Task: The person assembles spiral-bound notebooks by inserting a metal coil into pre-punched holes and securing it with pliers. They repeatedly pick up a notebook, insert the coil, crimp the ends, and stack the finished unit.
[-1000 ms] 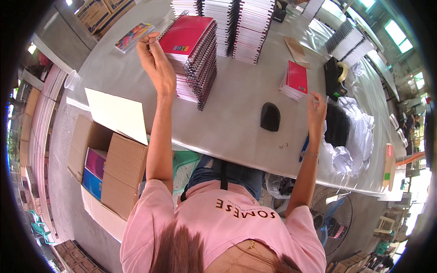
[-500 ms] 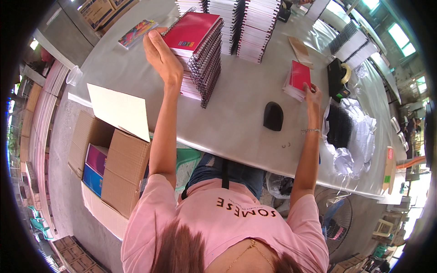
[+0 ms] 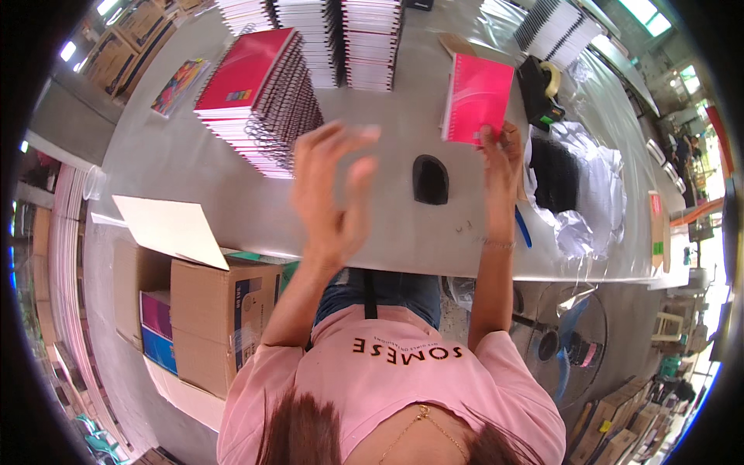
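Note:
My right hand (image 3: 502, 155) pinches the lower right corner of a red notebook cover (image 3: 477, 97) with punched holes along its left edge. Whether pages lie behind that cover, I cannot tell. Over the near part of the table floats my left hand (image 3: 333, 194), blurred, its fingers apart and nothing in them. Left of it stands a pile of red spiral-bound notebooks (image 3: 248, 74), black coils facing right on its upper part. A black rounded pad (image 3: 430, 180) lies on the table between my hands.
Tall notebook stacks (image 3: 370, 43) stand at the back. On the right are a tape dispenser (image 3: 539, 93) and black binding coils (image 3: 554, 174) on crumpled white wrapping. A colourful booklet (image 3: 178, 87) lies far left. An open carton (image 3: 205, 329) sits left of me; a fan (image 3: 570, 345) stands below right.
My left hand has come off the notebook pile and moved right, toward me. My right hand has raised the red notebook cover from the small stack. The view has shifted.

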A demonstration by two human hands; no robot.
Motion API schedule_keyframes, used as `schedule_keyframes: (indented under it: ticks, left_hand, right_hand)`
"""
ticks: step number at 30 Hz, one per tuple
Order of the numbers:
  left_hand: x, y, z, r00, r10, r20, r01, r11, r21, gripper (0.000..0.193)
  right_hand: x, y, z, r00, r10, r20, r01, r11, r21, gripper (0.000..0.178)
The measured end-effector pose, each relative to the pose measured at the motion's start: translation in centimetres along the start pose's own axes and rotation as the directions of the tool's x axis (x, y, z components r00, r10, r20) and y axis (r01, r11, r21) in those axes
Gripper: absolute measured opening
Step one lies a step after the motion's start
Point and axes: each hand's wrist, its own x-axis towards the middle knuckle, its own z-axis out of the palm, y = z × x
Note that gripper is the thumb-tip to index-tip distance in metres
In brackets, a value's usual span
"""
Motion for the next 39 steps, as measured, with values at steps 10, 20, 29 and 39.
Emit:
schedule_keyframes:
  ticks: [10,20,29,39]
  left_hand:
    - [-1.9,0.7,2.9,0.659,-0.517,0.546,0.652,0.755,-0.071,0.022]
    - [-6.6,-0.9,1.7,0.691,-0.254,0.677,-0.115,0.886,0.450,0.020]
    - [-9.1,-1.0,4.0,0.795,-0.334,0.507,0.104,0.897,0.429,0.060]
    - [-9.1,-1.1,5.1,0.864,-0.280,0.418,0.091,0.904,0.417,0.046]
  right_hand:
    - [-4.0,-4.6,-6.3,0.963,-0.265,-0.054,0.172,0.755,-0.633,0.018]
    - [1.6,-2.5,-27.4,0.900,-0.077,-0.428,-0.435,-0.145,-0.889,0.028]
    - [0.9,-3.4,-28.5,0.882,-0.394,-0.257,-0.163,0.256,-0.953,0.026]
    - [-2.7,-9.7,-15.5,0.993,0.077,-0.093,-0.079,0.997,-0.015,0.024]
